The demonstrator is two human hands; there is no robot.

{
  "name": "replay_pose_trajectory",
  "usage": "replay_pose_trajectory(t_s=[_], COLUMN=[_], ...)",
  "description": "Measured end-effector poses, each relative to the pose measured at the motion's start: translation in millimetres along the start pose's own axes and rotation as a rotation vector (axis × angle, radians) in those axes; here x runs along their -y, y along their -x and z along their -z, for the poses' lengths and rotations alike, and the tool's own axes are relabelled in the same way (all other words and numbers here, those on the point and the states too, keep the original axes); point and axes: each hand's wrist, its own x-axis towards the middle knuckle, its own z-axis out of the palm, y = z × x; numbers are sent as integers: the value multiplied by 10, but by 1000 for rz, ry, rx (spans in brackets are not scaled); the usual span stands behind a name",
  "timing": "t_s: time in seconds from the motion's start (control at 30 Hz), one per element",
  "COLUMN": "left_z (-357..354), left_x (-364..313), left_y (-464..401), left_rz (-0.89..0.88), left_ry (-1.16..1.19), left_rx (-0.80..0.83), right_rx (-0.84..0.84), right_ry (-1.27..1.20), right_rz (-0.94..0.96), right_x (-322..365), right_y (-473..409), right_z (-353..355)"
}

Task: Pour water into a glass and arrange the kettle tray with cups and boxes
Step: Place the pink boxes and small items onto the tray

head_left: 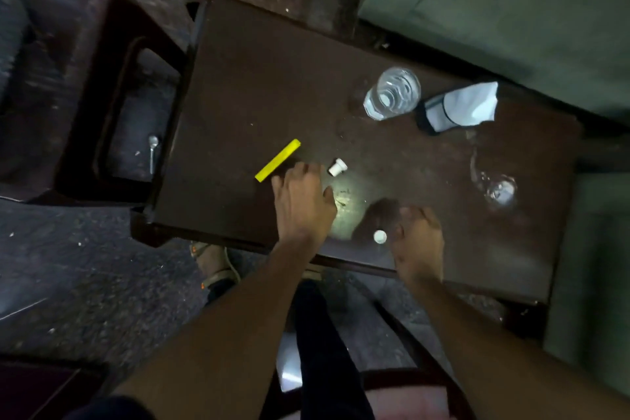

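A dark brown bench [259, 85] is filling the middle of the head view, seen from above, and both bare hands are reaching over its near edge. The left hand [301, 203] is lying palm down with fingers spread wide, its fingertips just beside the near end of a yellow stick [278, 160]; whether they are touching it is hard to tell. A small white plug [337, 167] is lying on its side just right of those fingertips, apart from them.

The right hand [417, 242] is blurred and curled inward, so I cannot tell whether it is gripping anything. A small white round cap [379, 236] is showing at its left edge, touching or nearly touching the thumb side.

Farther back, a clear glass [392, 94] holding water is standing upright. Just to its right a dark bottle [433, 114] is lying tilted, mostly hidden under a white cloth [468, 104]. Near the right end of the bench a second clear glass thing [496, 186] is smeared by blur, and its shape is not readable.

To the left, in a darker recessed tray [112, 92] beside the bench, a metal spoon [152, 152] is lying. No kettle, cups or boxes can be made out.
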Motion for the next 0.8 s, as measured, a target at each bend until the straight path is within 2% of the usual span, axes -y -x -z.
replay_pose_trajectory(t_s=[0.23,0.53,0.8], left_z=[-258,-500,-586], left_x=[-178,-414,-385], left_y=[-144,-388,-430], left_rz=[-33,-86,-91], left_ry=[-69,-171,-178], left_rx=[-17,47,61], right_rx=[98,128,91], right_ry=[-192,-215,-206], right_rz=[6,81,132], right_x=[-360,-410,-435], right_y=[167,25,-33], right_z=[-228,-413,-494])
